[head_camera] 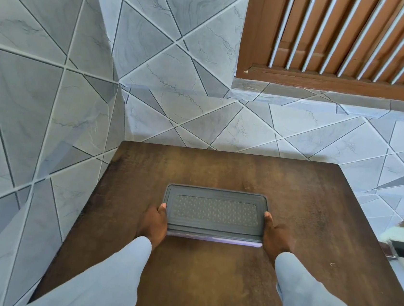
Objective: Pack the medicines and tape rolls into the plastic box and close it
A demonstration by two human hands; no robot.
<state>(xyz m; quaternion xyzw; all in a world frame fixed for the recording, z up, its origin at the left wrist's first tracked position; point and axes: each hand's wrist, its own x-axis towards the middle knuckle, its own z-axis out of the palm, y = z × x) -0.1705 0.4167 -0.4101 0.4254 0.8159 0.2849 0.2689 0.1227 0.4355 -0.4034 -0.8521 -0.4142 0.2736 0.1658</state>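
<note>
While both our hands clamp the ends: the box [212, 238] sits mid-table [314, 216], its grey lid [215, 212] already laid on top.
Left hand [154, 220]: we grip the left end, thumb on the lid's edge, fingers down the side and hidden from us.
Right hand [276, 234]: we grip the right end the same way, thumb on top.
Contents: no medicines or tape rolls show on the table; we judge them packed, though the lid hides the inside.
Seal: a lilac strip of the box shows under the lid's near edge, so we cannot tell if the lid is fully seated.
Risk, uneven press: if we push only at the ends, the middle or far edge may stay proud and spring open.
Risk, overfill: a tall roll inside could hold the lid up.
Risk, slide: the table looks smooth, so a lopsided push may skid the box.
Risk, pinch: the lid could nip our thumbs as it seats.
</note>
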